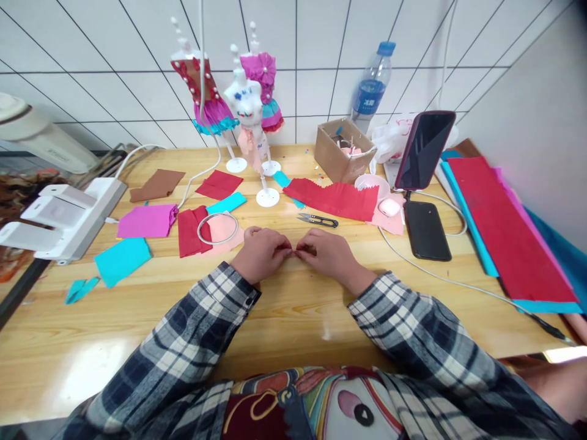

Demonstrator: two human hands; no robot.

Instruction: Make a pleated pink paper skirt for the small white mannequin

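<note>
Low over the wooden table (284, 305), my left hand (263, 252) and my right hand (326, 253) meet almost fingertip to fingertip. Both are closed in a pinch. Whatever lies between the fingers is too small to make out. Just beyond my right hand are black-handled thread snips (318, 220), blades pointing left. A silver metal ring (199, 231) lies left of my left hand, over pieces of pink cloth (224, 235) and dark red cloth (187, 235). A long red strip with a zigzag edge (337, 200) stretches behind the snips.
Small dress forms, one mostly white (245, 98), stand by the tiled wall. Behind the red strip are a cardboard box (342, 150) and a water bottle (372, 85). On the right are a propped phone (424, 150), a black power bank (427, 231) with a cable, and stacked cloth (518, 226).
</note>
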